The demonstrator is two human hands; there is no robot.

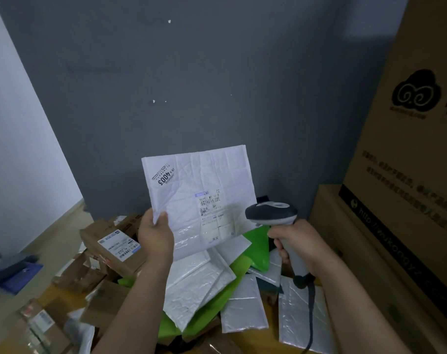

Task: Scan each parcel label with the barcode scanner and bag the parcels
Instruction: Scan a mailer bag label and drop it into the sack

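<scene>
Because the label must face the reader, the left hand (pixel 154 235) holds the white mailer (pixel 191 185) upright above the pile of parcels (pixel 204 284). Its thumb and fingers pinch the edge at about 8 o'clock, so the printed side is free. The label (pixel 213 215) sits toward 5 o'clock on the mailer. The barcode scanner (pixel 273 213) is just beside it at 3 o'clock, with its head aimed at it. The right hand (pixel 294 244) is wrapped firmly around the scanner's handle, and the cable (pixel 310 315) hangs toward 6 o'clock. I judge this parcel is in the scanning step and not yet bagged. The label's print is too blurred to read, no beam is visible, and I cannot tell if the trigger is pressed. The pile hides whatever carries it, and the big cartons (pixel 409 175) at 3 o'clock are cut off by the frame.
</scene>
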